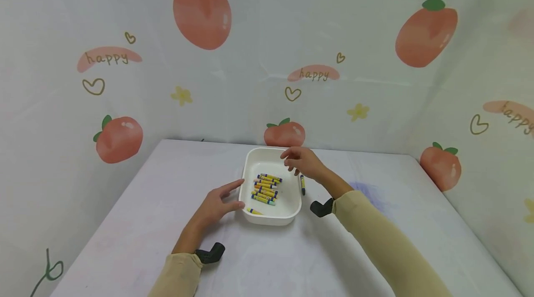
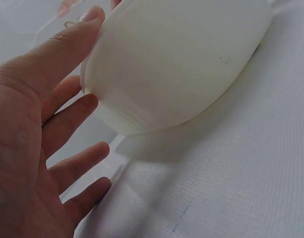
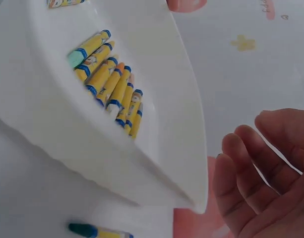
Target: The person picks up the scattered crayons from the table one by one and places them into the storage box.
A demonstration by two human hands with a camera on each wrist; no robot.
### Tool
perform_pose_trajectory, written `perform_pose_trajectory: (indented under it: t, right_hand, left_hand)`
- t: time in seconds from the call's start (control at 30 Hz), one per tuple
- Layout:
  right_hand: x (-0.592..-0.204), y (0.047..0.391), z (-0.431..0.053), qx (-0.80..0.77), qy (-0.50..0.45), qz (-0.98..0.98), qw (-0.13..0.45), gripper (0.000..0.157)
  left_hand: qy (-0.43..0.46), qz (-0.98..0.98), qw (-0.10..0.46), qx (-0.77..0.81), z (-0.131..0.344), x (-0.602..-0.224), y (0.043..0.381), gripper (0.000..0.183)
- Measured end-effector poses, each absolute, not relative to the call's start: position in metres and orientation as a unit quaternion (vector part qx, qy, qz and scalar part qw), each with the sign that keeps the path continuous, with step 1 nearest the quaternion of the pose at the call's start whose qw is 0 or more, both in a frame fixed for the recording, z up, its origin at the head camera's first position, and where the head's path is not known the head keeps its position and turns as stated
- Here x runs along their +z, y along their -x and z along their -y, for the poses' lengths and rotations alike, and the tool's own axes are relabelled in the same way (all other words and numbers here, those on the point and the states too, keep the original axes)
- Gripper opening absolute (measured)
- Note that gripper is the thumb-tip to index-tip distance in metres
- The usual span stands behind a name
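A white plastic tray [image 1: 273,220] stands on the table with a row of yellow-wrapped crayons [image 1: 265,190] lying side by side in it. One more crayon [image 1: 254,211] lies apart near the tray's front left corner. My left hand [image 1: 213,204] is at the tray's left side, thumb and forefinger touching the rim and the other fingers spread, as the left wrist view shows. Over the tray's far right corner is my right hand [image 1: 306,162], fingers loosely bent, holding nothing. Just outside the right wall, near that hand, lies a dark green crayon [image 3: 83,229].
A white cloth [image 1: 137,227] covers the table, with a faint blue-purple smudge [image 1: 369,195] to the right. Behind the tray hangs a white curtain [image 1: 250,84] printed with red fruit. Dark wrist mounts [image 1: 321,208] sit on both wrists.
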State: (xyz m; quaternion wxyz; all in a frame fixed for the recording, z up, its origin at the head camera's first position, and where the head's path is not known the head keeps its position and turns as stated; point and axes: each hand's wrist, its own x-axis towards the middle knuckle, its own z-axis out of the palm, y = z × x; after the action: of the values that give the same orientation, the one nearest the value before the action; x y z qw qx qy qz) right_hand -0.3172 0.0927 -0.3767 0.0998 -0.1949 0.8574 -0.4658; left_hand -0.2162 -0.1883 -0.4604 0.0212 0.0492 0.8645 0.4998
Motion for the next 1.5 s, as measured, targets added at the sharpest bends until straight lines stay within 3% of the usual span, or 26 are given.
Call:
perform_pose_trajectory:
  t: [0.53, 0.93, 1.5]
  right_hand:
    - [-0.412, 0.323, -0.128, -0.514, 0.121, -0.847, 0.058, 0.023]
    - [-0.432, 0.328, -0.137, -0.486, 0.094, -0.867, 0.060, 0.021]
    - [-0.456, 0.340, -0.148, -0.393, 0.098, -0.910, 0.092, 0.034]
  left_hand:
    - [-0.053, -0.864, 0.017, 0.500, 0.189, -0.463, 0.217, 0.067]
    - [-0.046, -0.862, 0.019, 0.504, 0.188, -0.462, 0.216, 0.066]
    - [-0.049, -0.864, 0.023, 0.501, 0.189, -0.464, 0.217, 0.067]
